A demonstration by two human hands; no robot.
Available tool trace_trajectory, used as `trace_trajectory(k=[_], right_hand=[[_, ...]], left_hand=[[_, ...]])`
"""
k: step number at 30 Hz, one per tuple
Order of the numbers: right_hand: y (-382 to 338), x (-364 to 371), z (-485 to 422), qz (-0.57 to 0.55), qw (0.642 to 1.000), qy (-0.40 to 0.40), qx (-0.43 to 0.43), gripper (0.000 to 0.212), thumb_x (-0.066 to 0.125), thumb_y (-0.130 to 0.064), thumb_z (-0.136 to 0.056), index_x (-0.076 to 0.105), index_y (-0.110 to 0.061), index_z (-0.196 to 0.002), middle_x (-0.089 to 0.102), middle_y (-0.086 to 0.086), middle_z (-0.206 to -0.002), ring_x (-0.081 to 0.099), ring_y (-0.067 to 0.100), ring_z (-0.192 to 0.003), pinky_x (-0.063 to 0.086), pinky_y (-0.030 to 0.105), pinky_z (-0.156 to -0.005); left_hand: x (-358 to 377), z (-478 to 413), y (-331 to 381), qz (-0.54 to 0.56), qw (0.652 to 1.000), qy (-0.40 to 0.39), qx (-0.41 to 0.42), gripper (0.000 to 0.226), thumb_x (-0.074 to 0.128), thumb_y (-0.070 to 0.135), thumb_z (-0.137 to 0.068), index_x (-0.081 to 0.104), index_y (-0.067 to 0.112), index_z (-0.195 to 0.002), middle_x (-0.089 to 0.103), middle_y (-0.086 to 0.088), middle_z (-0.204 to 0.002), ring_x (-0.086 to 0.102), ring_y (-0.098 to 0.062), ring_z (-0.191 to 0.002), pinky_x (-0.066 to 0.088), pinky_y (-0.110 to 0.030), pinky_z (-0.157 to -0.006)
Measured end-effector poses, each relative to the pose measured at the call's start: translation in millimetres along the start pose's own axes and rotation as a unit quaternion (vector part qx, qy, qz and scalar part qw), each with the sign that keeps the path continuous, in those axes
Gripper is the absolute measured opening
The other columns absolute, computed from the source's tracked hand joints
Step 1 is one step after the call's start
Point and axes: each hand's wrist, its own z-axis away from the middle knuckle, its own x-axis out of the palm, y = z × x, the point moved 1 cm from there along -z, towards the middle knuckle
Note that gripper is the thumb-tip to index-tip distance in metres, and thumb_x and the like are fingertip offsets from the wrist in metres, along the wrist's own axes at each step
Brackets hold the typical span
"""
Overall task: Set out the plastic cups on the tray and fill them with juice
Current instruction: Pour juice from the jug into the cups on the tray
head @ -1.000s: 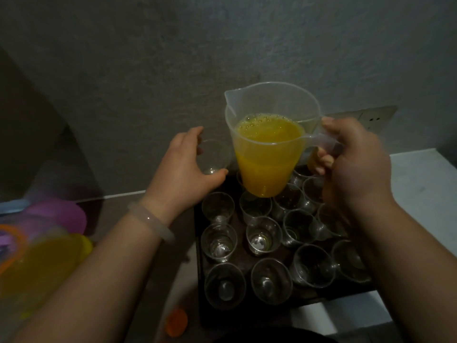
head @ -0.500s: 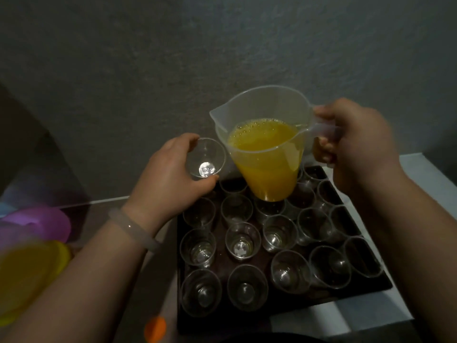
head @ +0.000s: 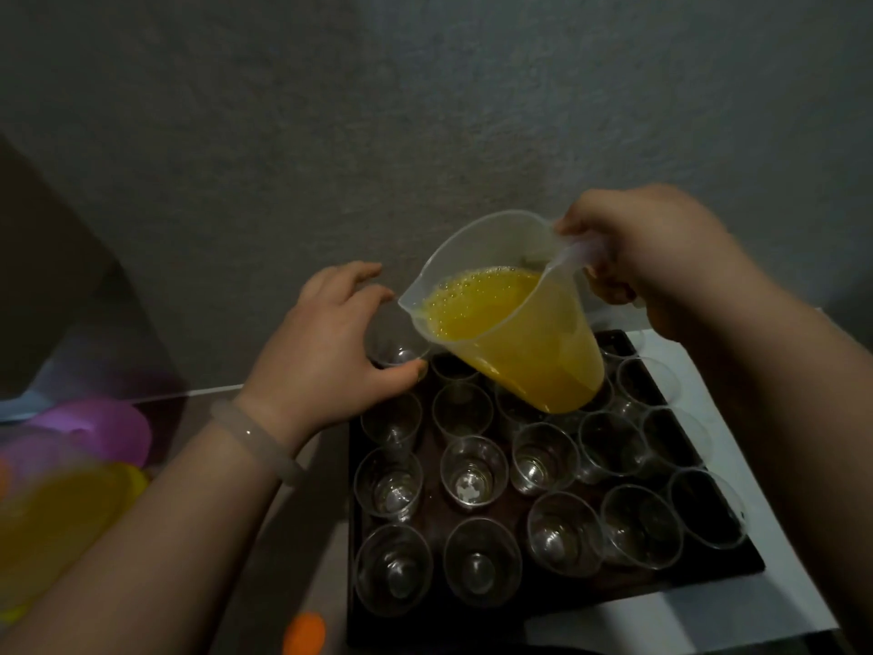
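Right hand (head: 661, 257) grips tilted jug (head: 543, 352) by handle, juice (head: 482, 300) near spout; left hand (head: 330, 342) holds corner cup (head: 399, 354) — wide spout could overshoot small rim, splashing tray (head: 751, 567).

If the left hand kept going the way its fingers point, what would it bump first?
Probably the spout of the jug, right beside the left hand; depth is unclear.

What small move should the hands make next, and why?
Probably tip the jug a little further with the right hand. Its spout is just above the empty cup that the left hand holds, and the juice reaches the spout but is not pouring yet.
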Motion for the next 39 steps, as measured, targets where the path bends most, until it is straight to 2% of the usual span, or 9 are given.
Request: trace_trajectory(k=[2, 8, 14, 19, 29, 34, 39], right_hand=[[-2.9, 2.6, -2.7, 0.010, 1.000, -0.008, -0.001, 0.042, 0.062, -0.024, -0.079, 0.048, -0.018, -0.040, 0.040, -0.003, -0.041, 0.033, 0.013, -0.037, 0.025, 0.029, -0.046], [-11.5, 10.0, -7.2, 0.042, 0.999, -0.024, -0.014, 0.040, 0.062, -0.020, -0.080, 0.048, -0.016, -0.043, 0.040, -0.002, -0.038, 0.032, 0.012, -0.033, 0.025, 0.025, -0.041], [-15.5, 16.4, -10.3, 0.094, 0.995, -0.017, -0.011, 0.034, 0.063, -0.028, -0.076, 0.050, -0.014, -0.048, 0.041, -0.003, -0.038, 0.033, 0.014, -0.036, 0.027, 0.032, -0.047], [-17.8, 21.9, -10.7, 0.124, 0.992, -0.014, 0.002, 0.035, 0.063, -0.028, -0.079, 0.050, -0.013, -0.050, 0.042, -0.005, -0.034, 0.035, 0.012, -0.031, 0.029, 0.030, -0.048], [-24.8, 26.7, -12.0, 0.151, 0.988, -0.016, 0.005, 0.032, 0.063, -0.028, -0.081, 0.052, -0.012, -0.055, 0.041, -0.007, -0.034, 0.036, 0.016, -0.041, 0.030, 0.030, -0.048], [-27.7, 29.6, -12.9, 0.161, 0.987, -0.014, 0.004, 0.030, 0.062, -0.030, -0.080, 0.055, -0.011, -0.058, 0.045, 0.000, -0.043, 0.038, 0.018, -0.042, 0.030, 0.030, -0.047], [-27.1, 31.8, -13.9, 0.167, 0.986, -0.018, 0.009, 0.030, 0.062, -0.031, -0.080, 0.055, -0.013, -0.057, 0.044, -0.005, -0.039, 0.037, 0.016, -0.040, 0.030, 0.031, -0.048]], left_hand=[[-1.9, -0.4, -1.6, -0.013, 1.000, -0.007, 0.000, 0.081, 0.057, 0.066, -0.064, 0.055, 0.016, -0.128, 0.049, 0.000, -0.132, 0.037, -0.019, -0.127, 0.039, -0.038, -0.102], [-3.0, -1.8, -6.5, -0.025, 0.999, -0.041, 0.007, 0.076, 0.062, 0.062, -0.068, 0.051, 0.020, -0.131, 0.056, 0.004, -0.126, 0.044, -0.016, -0.120, 0.041, -0.033, -0.098], [-1.3, -3.8, -11.8, -0.033, 0.998, -0.047, 0.013, 0.075, 0.065, 0.060, -0.069, 0.052, 0.019, -0.130, 0.057, 0.002, -0.124, 0.046, -0.018, -0.118, 0.043, -0.035, -0.096], [3.2, -5.6, -15.8, -0.041, 0.997, -0.057, 0.019, 0.075, 0.065, 0.062, -0.070, 0.052, 0.018, -0.129, 0.057, 0.001, -0.123, 0.047, -0.020, -0.116, 0.043, -0.034, -0.094], [7.0, -8.5, -18.7, -0.030, 0.998, -0.055, 0.020, 0.074, 0.069, 0.058, -0.071, 0.051, 0.018, -0.130, 0.056, 0.001, -0.124, 0.046, -0.019, -0.117, 0.040, -0.033, -0.095], [6.5, -9.0, -20.8, -0.029, 0.998, -0.055, 0.016, 0.076, 0.068, 0.058, -0.071, 0.050, 0.019, -0.133, 0.055, 0.002, -0.127, 0.045, -0.018, -0.118, 0.039, -0.031, -0.095], [7.1, -8.9, -22.8, -0.037, 0.997, -0.059, 0.015, 0.078, 0.066, 0.060, -0.072, 0.048, 0.018, -0.135, 0.054, 0.002, -0.128, 0.045, -0.018, -0.120, 0.039, -0.031, -0.096]])
